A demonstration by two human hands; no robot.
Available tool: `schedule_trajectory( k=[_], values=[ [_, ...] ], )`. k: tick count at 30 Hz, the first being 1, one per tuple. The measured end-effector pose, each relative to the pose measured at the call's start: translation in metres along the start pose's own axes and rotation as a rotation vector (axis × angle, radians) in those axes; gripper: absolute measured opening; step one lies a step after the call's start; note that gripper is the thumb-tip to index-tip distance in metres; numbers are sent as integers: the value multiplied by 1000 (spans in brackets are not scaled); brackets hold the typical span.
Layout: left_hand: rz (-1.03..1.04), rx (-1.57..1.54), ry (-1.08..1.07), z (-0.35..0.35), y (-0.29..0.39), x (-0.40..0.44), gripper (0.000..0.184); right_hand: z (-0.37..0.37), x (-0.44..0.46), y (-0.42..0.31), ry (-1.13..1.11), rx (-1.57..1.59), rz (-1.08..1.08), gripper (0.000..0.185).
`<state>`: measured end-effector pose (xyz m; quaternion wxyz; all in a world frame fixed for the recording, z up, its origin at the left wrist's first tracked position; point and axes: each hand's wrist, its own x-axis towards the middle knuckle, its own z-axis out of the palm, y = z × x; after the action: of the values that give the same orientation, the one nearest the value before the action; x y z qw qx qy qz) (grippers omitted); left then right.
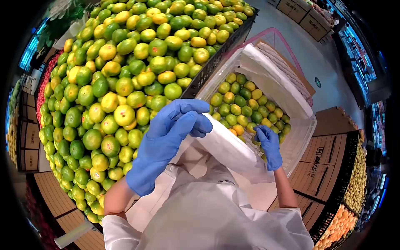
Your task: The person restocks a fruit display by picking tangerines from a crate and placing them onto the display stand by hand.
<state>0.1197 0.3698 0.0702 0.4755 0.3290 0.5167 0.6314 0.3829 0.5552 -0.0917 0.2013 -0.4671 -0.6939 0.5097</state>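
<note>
My left hand (pixel 173 135), in a blue glove, is closed at the near left corner of a white liner (pixel 237 148), its fingers curled against the liner's edge. The liner hangs over the near side of a clear plastic crate (pixel 306 137). Inside the crate lie many green and yellow mandarins (pixel 239 100). My right hand (pixel 270 148), also gloved in blue, reaches into the crate at its near right part. Its fingers are bent down around a mandarin that they mostly hide.
A large heap of green-yellow mandarins (pixel 125 83) fills a black-edged display (pixel 204 75) at my left. Behind the crate stands a pink basket (pixel 273 33). Wooden display fronts (pixel 318 162) and orange fruit (pixel 339 225) are at the right. Cardboard boxes (pixel 302 14) stand farther back.
</note>
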Motion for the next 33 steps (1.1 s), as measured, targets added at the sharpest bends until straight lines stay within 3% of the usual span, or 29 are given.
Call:
schedule_trajectory(
  k=[3,5,8,11,13,15,17,18,20,21,23,26,28,30,33],
  values=[
    [-48,14,59,39,-50,41,26,-59,38,66,-20,-126,-65,18],
    [-130,-64,98,59,-86,58,27,-96,53,98,-118,-650,-256,24],
    [-233,-115,149,83,-130,72,27,-139,66,122,22,-814,-268,28],
    [-304,-142,159,103,-161,83,28,-156,73,144,81,-705,-243,26],
    [-327,-143,158,116,-177,91,28,-147,69,145,4,-545,-207,26],
    [-315,-167,150,125,-193,98,28,-127,59,132,-285,-595,-261,28],
    [-320,-199,148,130,-210,106,27,-98,56,147,-534,-777,-482,24],
    [-323,-199,152,131,-220,110,27,-82,52,150,-539,-776,-481,24],
    [-360,-188,232,129,-235,116,28,-56,48,153,-398,-1090,-806,18],
    [-360,-180,240,128,-237,118,28,-53,49,155,-398,-1080,-812,18],
    [-301,-253,266,127,-240,116,29,-47,52,161,-524,-1335,-1076,16],
    [-230,-249,244,128,-238,112,30,-41,66,182,-543,-1389,-1255,16],
    [-223,-252,243,129,-235,111,31,-31,66,190,-578,-1408,-1220,16],
    [-242,-281,256,130,-233,111,31,-18,68,197,-622,-1469,-989,16],
    [-229,-302,259,128,-235,110,30,-15,64,193,-633,-1544,-1036,15]
  ],
)
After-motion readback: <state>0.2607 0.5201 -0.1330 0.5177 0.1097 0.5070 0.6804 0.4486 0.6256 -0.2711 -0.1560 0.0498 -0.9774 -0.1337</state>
